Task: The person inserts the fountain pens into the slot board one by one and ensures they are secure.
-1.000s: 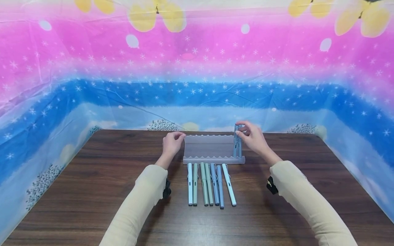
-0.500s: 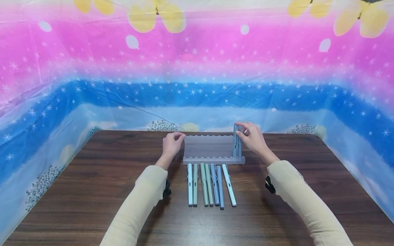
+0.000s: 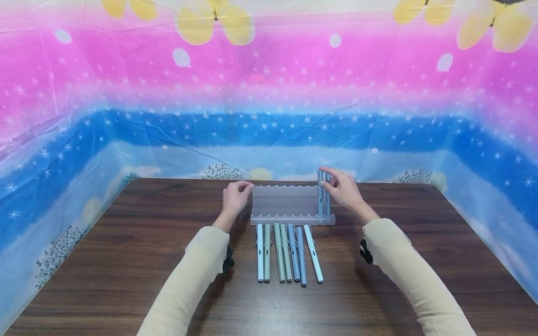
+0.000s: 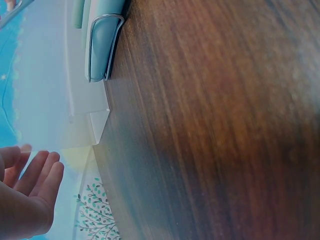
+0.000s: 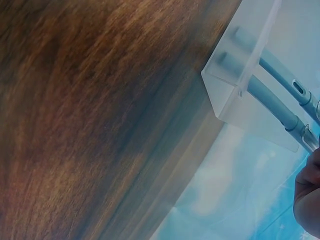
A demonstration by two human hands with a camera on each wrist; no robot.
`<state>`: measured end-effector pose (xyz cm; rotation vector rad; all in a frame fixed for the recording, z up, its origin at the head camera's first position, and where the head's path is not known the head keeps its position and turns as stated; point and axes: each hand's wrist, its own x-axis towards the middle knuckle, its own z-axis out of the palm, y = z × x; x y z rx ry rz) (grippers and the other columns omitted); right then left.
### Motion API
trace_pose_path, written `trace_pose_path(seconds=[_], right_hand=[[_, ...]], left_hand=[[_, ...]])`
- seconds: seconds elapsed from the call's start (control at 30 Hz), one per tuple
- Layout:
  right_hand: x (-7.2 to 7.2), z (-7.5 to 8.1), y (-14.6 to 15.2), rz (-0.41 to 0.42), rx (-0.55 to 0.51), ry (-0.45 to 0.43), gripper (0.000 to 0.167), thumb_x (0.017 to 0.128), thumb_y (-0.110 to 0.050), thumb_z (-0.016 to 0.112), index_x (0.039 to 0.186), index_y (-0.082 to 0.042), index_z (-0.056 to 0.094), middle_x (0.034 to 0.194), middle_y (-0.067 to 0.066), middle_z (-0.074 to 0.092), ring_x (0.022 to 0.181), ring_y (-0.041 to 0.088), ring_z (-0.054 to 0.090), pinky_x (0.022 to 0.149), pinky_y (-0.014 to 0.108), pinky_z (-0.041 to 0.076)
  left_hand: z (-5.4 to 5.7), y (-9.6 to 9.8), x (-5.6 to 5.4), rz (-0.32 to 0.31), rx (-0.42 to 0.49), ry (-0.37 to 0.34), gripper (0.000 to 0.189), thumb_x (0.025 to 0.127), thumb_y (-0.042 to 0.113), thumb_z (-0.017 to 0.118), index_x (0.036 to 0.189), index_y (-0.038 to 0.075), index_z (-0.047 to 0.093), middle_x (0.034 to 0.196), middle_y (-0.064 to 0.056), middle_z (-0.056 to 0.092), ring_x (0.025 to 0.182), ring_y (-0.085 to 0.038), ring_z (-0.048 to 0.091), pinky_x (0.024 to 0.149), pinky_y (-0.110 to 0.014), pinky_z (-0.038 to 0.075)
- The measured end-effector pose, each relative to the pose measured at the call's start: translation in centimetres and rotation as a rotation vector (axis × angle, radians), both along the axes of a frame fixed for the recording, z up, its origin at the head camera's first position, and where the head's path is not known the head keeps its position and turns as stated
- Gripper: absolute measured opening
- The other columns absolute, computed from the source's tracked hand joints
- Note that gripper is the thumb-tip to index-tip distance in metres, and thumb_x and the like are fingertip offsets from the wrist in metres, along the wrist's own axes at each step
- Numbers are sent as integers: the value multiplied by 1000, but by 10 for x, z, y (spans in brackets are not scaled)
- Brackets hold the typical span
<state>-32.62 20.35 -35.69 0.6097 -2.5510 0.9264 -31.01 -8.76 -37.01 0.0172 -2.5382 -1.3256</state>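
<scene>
A clear frosted pen rack (image 3: 283,200) with scalloped edges stands toward the back of the table. At its upper left corner, my left hand (image 3: 234,198) pinches the edge between thumb and forefinger. My right hand (image 3: 346,189) holds the upper part of a blue-grey pen (image 3: 320,205), which is upright in the rack near the right end. Just right of it a second blue-grey pen (image 3: 328,207) stands in the end slot, partly behind my fingers. The right wrist view shows both pens' lower ends inside the rack's front trough (image 5: 227,82).
In front of the rack several capped pens lie side by side on the brown wooden table (image 3: 126,261): a pale blue pen (image 3: 260,256), green pens (image 3: 279,256), blue pens (image 3: 300,261) and a slanted pale pen (image 3: 313,256). A printed cloth (image 3: 269,130) surrounds the table.
My right hand and forearm have shifted slightly left, and the top of the pen it holds has moved left, away from the end pen. My left hand stays at the rack's corner.
</scene>
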Motion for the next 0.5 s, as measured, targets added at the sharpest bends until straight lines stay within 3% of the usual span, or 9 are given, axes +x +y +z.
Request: trace_pose_path(seconds=[0.5], right_hand=[[-2,0,-1,-20,31,-38,43,87,-13,56,129,-13,46,49,2,42,40,17,34,40,30,29]], left_hand=[[0,0,0,-2,26,-15,23,89,21,53,101,5,65,102,-10,62,98,-25,53,83,-38,40]])
